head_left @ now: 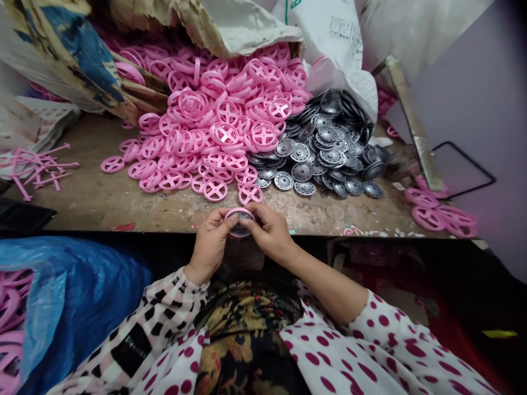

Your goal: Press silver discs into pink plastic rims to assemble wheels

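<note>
A pink toy wheel [239, 232] with a dark grey hubcap disc [241, 224] set inside its rim is held at the table's front edge. My left hand [209, 241] grips it from the left, thumb pressed on the disc. From the right, my right hand [272, 229] closes on the same wheel, its thumb also on the disc. Fingers behind the wheel are partly hidden. Just beyond my hands, loose pink spoked wheels [215, 189] lie at the front of a large heap. Grey discs [304, 188] are piled to the right of it.
A torn sack [247, 30] spills the pink wheels, and a white bag [329, 33] the discs. Pink rods [39, 167] lie on the table [90, 208] at left. More pink wheels [442, 214] sit near the right edge. Below left stands a blue plastic bag [94, 296] holding pink parts.
</note>
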Available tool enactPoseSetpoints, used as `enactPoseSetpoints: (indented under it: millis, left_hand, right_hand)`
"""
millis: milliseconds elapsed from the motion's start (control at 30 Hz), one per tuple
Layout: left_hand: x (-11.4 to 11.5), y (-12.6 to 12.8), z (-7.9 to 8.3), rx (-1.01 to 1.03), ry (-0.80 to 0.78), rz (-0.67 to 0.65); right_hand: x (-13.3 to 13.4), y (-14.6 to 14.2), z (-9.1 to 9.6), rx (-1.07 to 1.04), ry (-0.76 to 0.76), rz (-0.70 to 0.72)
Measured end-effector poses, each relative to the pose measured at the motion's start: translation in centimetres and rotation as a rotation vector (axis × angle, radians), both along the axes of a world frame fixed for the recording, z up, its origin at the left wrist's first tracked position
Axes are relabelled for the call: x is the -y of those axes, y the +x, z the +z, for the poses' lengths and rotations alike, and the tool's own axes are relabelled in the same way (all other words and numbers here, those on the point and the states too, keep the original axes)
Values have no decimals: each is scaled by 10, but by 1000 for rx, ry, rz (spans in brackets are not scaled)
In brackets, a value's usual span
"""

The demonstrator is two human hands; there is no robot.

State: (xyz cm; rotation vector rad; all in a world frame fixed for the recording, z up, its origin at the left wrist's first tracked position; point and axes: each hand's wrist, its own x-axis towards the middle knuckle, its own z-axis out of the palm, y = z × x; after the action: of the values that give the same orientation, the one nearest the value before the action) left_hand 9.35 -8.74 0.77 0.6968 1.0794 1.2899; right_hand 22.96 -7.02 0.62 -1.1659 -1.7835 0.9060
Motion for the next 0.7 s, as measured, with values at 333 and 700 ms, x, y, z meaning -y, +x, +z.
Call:
enactPoseSetpoints:
  millis: [333,700]
  left_hand:
    - [19,-41,-31,-439,-16,-558]
    - [35,-65,-123,-1282,-91,-983]
  right_hand:
    - [13,32,-14,244,-156,243]
    - [35,27,-57,862,-213,409]
